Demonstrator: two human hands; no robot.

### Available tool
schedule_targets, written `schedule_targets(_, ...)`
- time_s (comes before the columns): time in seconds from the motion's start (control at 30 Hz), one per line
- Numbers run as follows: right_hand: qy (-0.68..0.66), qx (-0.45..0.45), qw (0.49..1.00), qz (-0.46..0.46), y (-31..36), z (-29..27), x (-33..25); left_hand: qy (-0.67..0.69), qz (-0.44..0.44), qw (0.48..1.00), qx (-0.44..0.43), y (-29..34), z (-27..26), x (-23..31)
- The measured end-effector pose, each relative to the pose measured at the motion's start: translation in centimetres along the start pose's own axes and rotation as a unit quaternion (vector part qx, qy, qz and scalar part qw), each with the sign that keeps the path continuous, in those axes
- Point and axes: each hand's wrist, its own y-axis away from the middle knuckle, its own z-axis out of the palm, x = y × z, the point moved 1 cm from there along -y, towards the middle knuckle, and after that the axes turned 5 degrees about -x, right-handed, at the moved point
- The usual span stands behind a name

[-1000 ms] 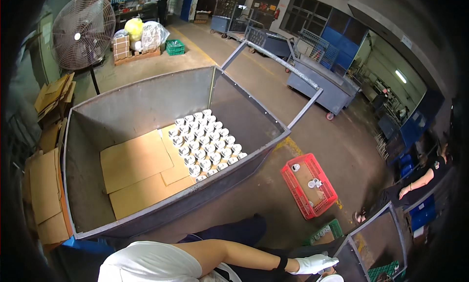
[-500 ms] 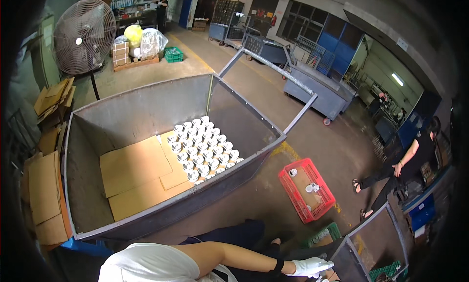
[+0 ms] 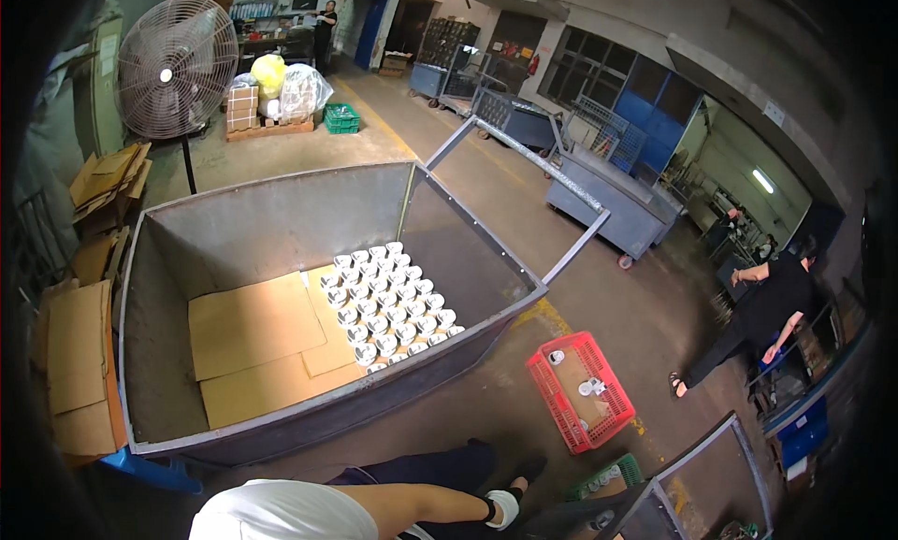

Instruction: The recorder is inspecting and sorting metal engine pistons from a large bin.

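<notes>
My left arm reaches across the lower edge to the right. On my left hand (image 3: pixel 504 510) the white glove shows mostly at the cuff, below a black wristband; the fingers are hidden. It is near my leg and the grey metal cart (image 3: pixel 645 499) at lower right. My right hand is out of view. Before me stands a large grey metal bin cart (image 3: pixel 271 203). Flat cardboard (image 3: pixel 253 330) lines its floor, and several rows of round, silvery-white metal parts (image 3: pixel 383 302) stand on its right side.
A red plastic crate (image 3: pixel 613 390) with a few metal parts stands right of the bin, a green crate (image 3: pixel 631 467) nearer me. Folded cardboard (image 3: pixel 75 353) and a big fan (image 3: pixel 173 68) are at left. A person in black (image 3: pixel 772 297) stands at right; grey carts (image 3: pixel 608 199) lie beyond.
My left hand has moved left, away from the lower-right cart, its fingers now out of sight. The view has shifted slightly. The person at right has turned and moved their arms.
</notes>
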Motion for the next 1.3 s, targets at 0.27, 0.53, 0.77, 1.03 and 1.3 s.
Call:
schedule_targets(0.27, -0.006, 0.026, 0.999, 0.046, 2.1, -1.7, 3.2, -0.123, -0.071, 0.976, -0.162, 4.3, -0.9, 2.8)
schedule_targets(0.53, -0.015, 0.018, 0.998, 0.054, 2.9, -1.8, 3.8, -0.093, 0.035, 0.989, -0.112, 6.7, -1.6, 3.9)
schedule_targets(0.77, -0.004, 0.003, 0.999, 0.040, 2.7, -0.7, 2.4, -0.006, 0.119, 0.906, -0.406, 4.8, -0.2, 3.7)
schedule_targets(1.03, 0.004, 0.017, 0.999, 0.037, 3.6, -0.7, 2.4, -0.072, 0.194, 0.869, -0.450, 13.6, -7.4, 10.5)
schedule_targets(1.3, 0.007, 0.029, 0.999, 0.035, 4.9, -2.3, 2.8, -0.094, 0.245, 0.867, -0.423, 14.8, -7.4, 13.5)
